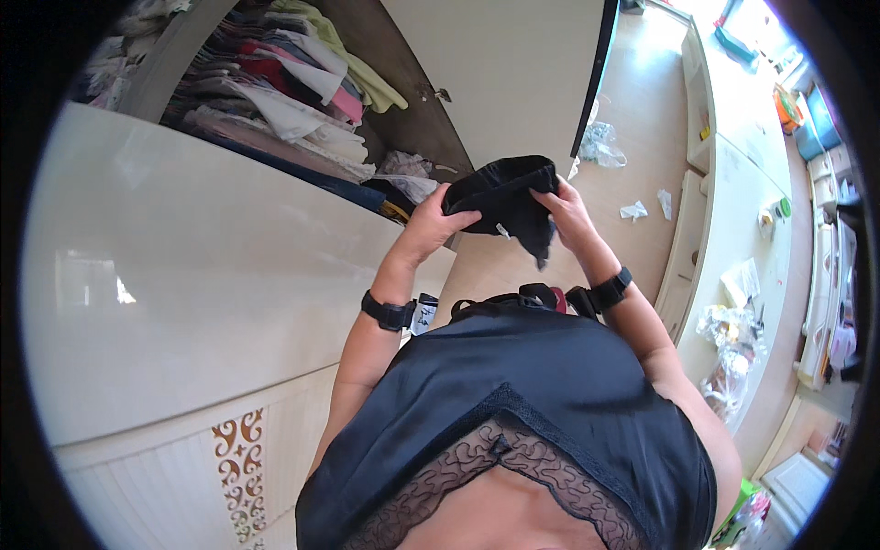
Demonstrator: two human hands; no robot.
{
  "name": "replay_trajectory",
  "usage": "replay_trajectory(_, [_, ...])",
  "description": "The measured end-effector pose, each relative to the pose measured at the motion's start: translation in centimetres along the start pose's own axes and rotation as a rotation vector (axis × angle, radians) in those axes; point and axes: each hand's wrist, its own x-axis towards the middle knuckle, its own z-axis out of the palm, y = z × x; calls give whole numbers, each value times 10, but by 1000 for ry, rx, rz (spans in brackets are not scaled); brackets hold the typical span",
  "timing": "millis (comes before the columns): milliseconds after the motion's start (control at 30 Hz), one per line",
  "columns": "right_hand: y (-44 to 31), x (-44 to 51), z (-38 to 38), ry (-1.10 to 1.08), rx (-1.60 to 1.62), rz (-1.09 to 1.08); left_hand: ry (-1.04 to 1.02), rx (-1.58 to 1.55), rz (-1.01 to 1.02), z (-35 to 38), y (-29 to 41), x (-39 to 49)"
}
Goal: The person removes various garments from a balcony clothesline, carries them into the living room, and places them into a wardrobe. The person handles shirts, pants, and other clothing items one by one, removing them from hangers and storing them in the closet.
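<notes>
A black cloth garment [505, 196] with a small white label is stretched between my hands in front of the open wardrobe. My left hand [440, 223] grips its left edge, the thumb lying over the fabric. At the right edge, my right hand [565, 210] pinches the cloth near its top corner. One end of the garment hangs down in a point between my forearms. Just beyond my left hand is the wardrobe compartment, where a tall stack of folded clothes [295, 89] lies in white, pink, red and yellow-green.
The wardrobe door [522, 62] stands ajar behind the garment. A glossy white panel [192, 261] fills the left side. Plastic bags [601, 144] and crumpled tissue [633, 210] lie on the floor. To the right, a long white counter [746, 227] holds clear plastic packaging [732, 344].
</notes>
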Motion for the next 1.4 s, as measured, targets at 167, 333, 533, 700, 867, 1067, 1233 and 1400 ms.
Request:
replay_trajectory(167, [-24,-3,-41,122,-537,-305,263,217,167,39,12,8])
replay_trajectory(333, [-76,-17,-52,-176,94,-57,215,-123,249,68,36,-15])
replay_trajectory(533, [-107,9,-46,-112,-286,-115,659,245,208,71,58,-5])
replay_trajectory(700, [-83,-5,-1,-197,-444,-278,964,347,405,96,76,8])
replay_trajectory(867, [-95,-14,34,-137,-293,-263,116,410,594,95,95,-18])
replay_trajectory(1067, [-170,-22,47,-317,133,-205,299,155,576,57,74,-16])
replay_trajectory(1233, [-211,-34,70,-386,398,-145,-183,478,131,93,37,-14])
replay_trajectory(1400, [-225,2,34,-117,378,-268,-382,119,81,75,78,-44])
